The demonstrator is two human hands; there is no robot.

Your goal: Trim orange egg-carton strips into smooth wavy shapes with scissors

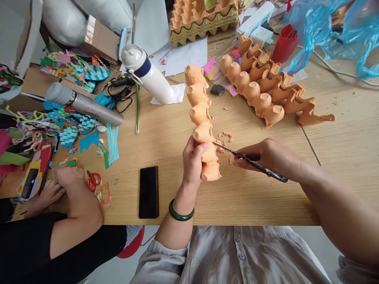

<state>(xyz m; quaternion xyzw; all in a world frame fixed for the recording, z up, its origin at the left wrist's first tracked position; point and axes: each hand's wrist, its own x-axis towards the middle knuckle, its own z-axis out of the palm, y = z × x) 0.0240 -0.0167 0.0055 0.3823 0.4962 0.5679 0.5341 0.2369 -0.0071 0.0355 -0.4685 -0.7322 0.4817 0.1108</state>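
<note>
My left hand (pixel 192 159) is closed around the lower part of an orange egg-carton strip (pixel 199 112), a row of several cups that points away from me. In my right hand (pixel 262 156) is a pair of dark-handled scissors (pixel 251 162). The blade tips touch the strip's right edge, just above my left thumb. Small orange scraps (pixel 223 142) lie on the table beside the strip. Further off to the right, more cut egg-carton strips (pixel 254 94) rest side by side.
A black phone (pixel 149 192) lies left of my forearm. Beyond stand a white bottle (pixel 151 75), stacked egg trays (pixel 204 19) and a red cup (pixel 286 43). At left, a co-worker's hands (pixel 66 177) rest near red scissors (pixel 93 180) and paper scraps. A blue plastic bag (pixel 319 31) lies far right.
</note>
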